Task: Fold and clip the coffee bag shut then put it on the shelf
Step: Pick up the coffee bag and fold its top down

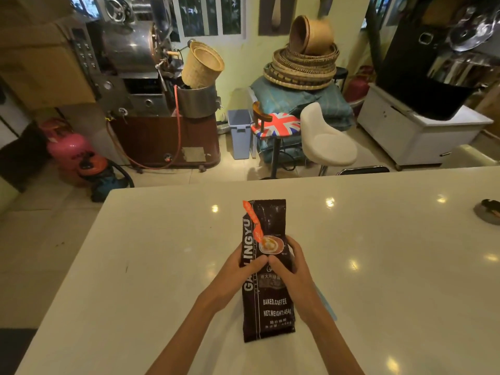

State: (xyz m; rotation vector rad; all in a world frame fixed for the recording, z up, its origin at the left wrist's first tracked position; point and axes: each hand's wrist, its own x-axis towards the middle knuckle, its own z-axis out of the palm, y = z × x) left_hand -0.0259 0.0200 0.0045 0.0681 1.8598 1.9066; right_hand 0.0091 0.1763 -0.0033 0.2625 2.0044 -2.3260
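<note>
A dark brown coffee bag [267,304] with white lettering and an orange stripe lies flat on the white table [378,266], its top end pointing away from me. My left hand [240,272] grips the bag's left side around the middle. My right hand [290,269] grips its right side, thumbs meeting on the front. The bag's top is flat and unfolded. A light blue clip-like strip [326,303] lies on the table just behind my right forearm, partly hidden.
A dark round object [489,211] sits at the table's far right edge. Beyond the table stand a white stool [327,139], a flag-patterned stool [278,124], a blue bin [239,132], a roasting machine [140,77] and a pink gas cylinder [69,148].
</note>
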